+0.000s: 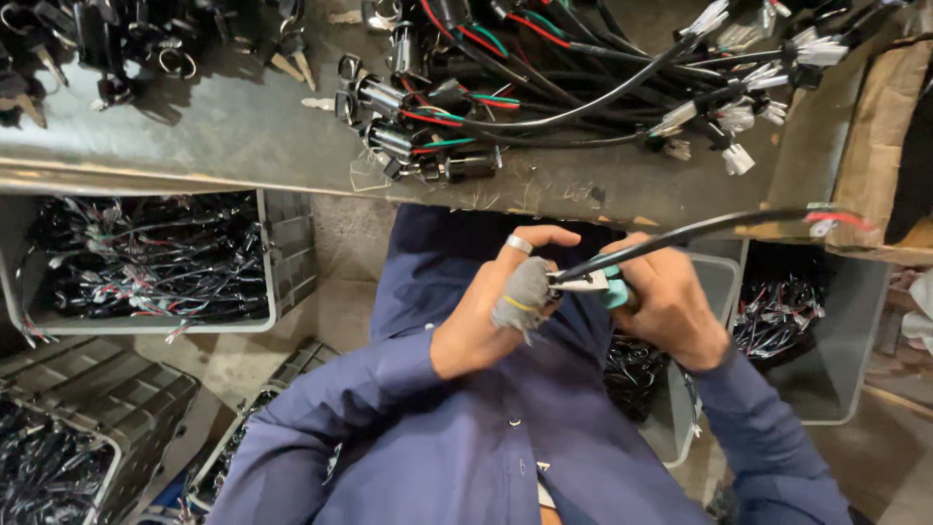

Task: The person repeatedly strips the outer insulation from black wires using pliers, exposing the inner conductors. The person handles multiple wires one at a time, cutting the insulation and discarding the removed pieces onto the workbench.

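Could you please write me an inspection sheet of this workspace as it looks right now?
Surface: grey metal bench, scuffed, with scraps of clear film near its front edge.
Job's things: pliers with teal handles, closed on the end of a black sheathed cable.
Clutter: pile of keys at the far left; cylinder locks mid-bench.
Grippers: left hand, ring on one finger and grey cloth wrap on the thumb, steadies the cable end; right hand grips the pliers.
Cables: tangled black harnesses with red and green wires and white connectors.
Surroundings: grey bins of wire harnesses under the bench; cardboard at the right.
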